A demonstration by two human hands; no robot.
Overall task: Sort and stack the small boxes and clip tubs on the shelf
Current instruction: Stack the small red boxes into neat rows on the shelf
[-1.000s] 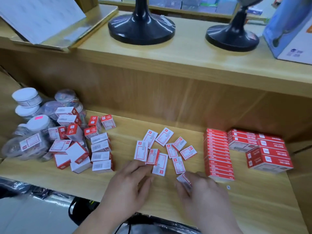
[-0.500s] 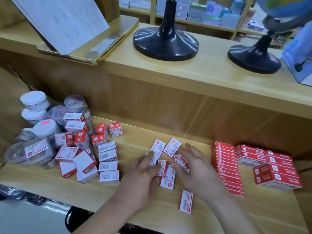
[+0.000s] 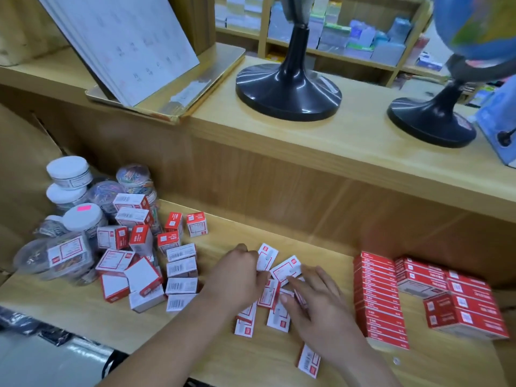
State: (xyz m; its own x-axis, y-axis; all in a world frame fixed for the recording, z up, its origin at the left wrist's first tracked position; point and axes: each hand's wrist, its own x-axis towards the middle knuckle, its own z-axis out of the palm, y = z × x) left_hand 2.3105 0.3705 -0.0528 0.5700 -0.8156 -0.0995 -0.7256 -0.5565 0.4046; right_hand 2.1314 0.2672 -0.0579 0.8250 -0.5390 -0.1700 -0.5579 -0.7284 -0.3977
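- Wooden shelf: clip tubs far left, stacked red boxes right.
- Both hands have moved in over the flat boxes at centre, bunching what lay scattered a second ago.
- Left hand curled, pinching a box edge; right hand flat, fingers spread, pressing boxes.
- One box, set down since, lies apart near the front edge.

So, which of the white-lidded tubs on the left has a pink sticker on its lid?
The white-lidded tub nearest the front of the three; a small pink sticker lies on its lid, while the other two lids are plain white.
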